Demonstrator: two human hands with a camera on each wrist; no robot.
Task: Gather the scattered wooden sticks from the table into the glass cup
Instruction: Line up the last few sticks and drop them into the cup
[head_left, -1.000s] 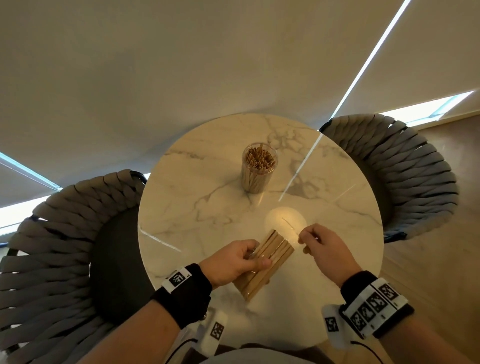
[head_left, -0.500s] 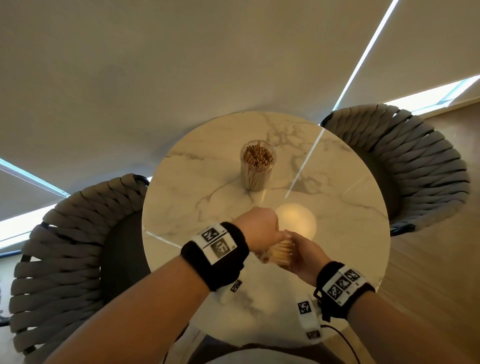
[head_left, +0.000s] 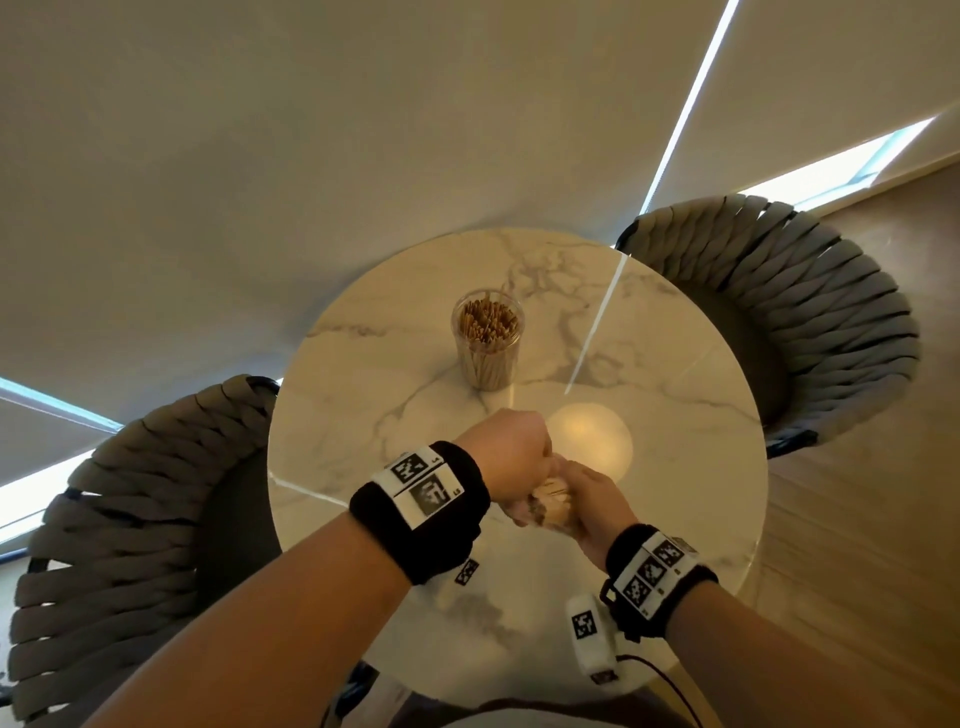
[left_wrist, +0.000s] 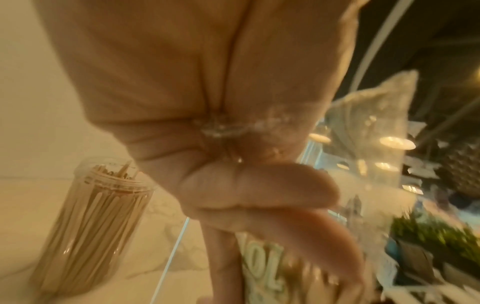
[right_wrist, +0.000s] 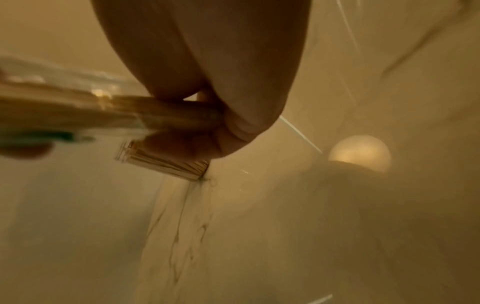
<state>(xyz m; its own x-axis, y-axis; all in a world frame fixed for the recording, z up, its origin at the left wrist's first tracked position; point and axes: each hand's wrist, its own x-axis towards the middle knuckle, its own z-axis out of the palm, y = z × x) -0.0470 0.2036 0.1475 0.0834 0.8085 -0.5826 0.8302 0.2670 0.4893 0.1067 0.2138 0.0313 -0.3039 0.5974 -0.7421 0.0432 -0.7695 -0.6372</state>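
Observation:
A clear glass cup (head_left: 488, 345) packed with wooden sticks stands upright at the far middle of the round marble table (head_left: 675, 467); the left wrist view shows the cup (left_wrist: 88, 226) at lower left. Nearer me, both hands meet over the table around a clear plastic packet of wooden sticks (head_left: 550, 501). My left hand (head_left: 511, 452) pinches the packet's crinkled plastic top (left_wrist: 363, 144) from above. My right hand (head_left: 587, 499) grips the bundle from below, and the stick ends (right_wrist: 166, 164) poke out under its fingers. No loose sticks show on the table.
Two grey woven chairs flank the table, one at the left (head_left: 130, 493) and one at the right (head_left: 779, 322). A round lamp reflection (head_left: 589, 441) glows on the marble just beyond my hands. A wooden floor lies to the right.
A second ago my left hand held the packet flat on the table while my right pinched a thin stick. Both hands have since closed together on the raised packet.

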